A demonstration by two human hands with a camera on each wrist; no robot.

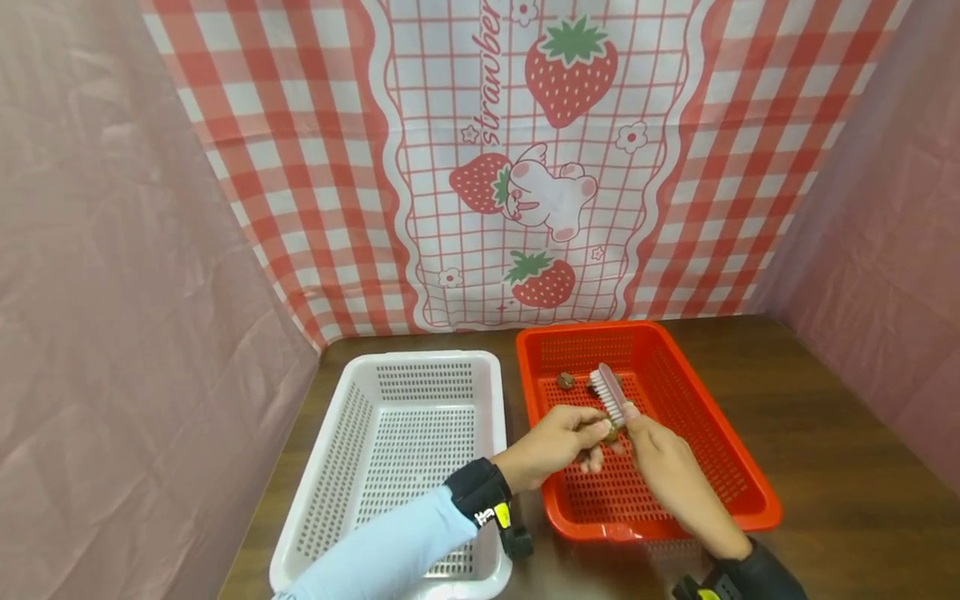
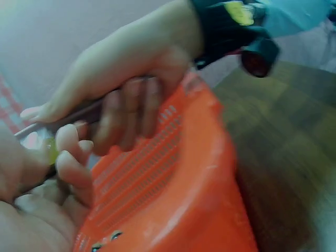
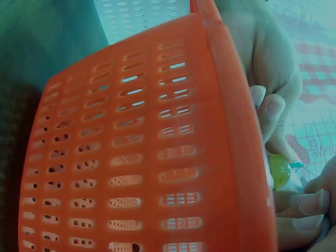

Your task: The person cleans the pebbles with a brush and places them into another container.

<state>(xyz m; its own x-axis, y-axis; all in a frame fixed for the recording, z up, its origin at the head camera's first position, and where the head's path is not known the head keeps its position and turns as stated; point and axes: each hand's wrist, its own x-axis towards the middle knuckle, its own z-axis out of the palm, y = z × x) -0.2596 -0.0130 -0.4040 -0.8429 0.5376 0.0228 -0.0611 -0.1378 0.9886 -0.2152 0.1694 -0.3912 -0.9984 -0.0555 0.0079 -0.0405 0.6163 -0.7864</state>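
Observation:
Over the red basket (image 1: 660, 400), my right hand (image 1: 669, 471) grips a scrub brush (image 1: 612, 390) with a mauve back and white bristles. Between thumb and fingers, my left hand (image 1: 547, 446) pinches a small round thing (image 1: 612, 434), brownish in the head view. It looks yellow-green and glossy in the right wrist view, where the round thing (image 3: 280, 171) is partly covered by fingers; its kind cannot be told. The bristles are close against it. Inside the basket lies a small brown lump (image 1: 565, 381), with a darker piece partly hidden behind the brush.
A white perforated basket (image 1: 423, 442) stands left of the red one on the dark wooden table (image 1: 832, 450). Behind hangs a red checked cloth (image 1: 322, 167) with strawberries; pink fabric (image 1: 135, 292) closes off both sides.

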